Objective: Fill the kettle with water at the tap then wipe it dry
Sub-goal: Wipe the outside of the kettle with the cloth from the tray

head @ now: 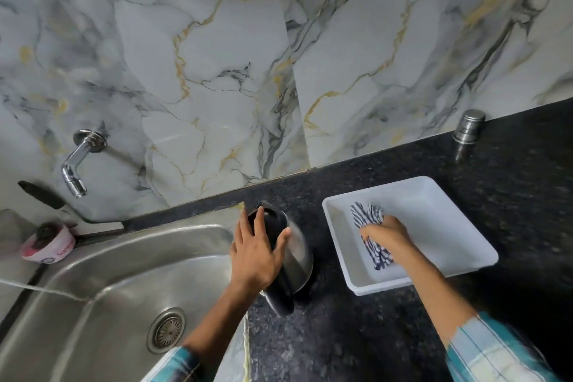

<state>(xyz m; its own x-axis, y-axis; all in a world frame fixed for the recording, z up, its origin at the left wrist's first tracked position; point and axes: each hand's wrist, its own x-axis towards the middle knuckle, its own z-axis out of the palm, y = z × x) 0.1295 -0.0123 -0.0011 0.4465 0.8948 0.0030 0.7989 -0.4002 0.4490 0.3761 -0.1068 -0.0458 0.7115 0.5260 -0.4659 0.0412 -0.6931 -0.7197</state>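
A steel kettle with a black lid and black handle stands on the dark counter just right of the sink. My left hand rests on its lid, fingers spread over the top. Inside a white tray to the right lies a black-and-white striped cloth, and my right hand is closed on it. The chrome tap sticks out of the marble wall at the left, above the sink, with no water running.
The steel sink fills the lower left, its drain near the front. A pink tub with a scrubber sits at the sink's back left corner. A small steel canister stands at the wall on the dark counter.
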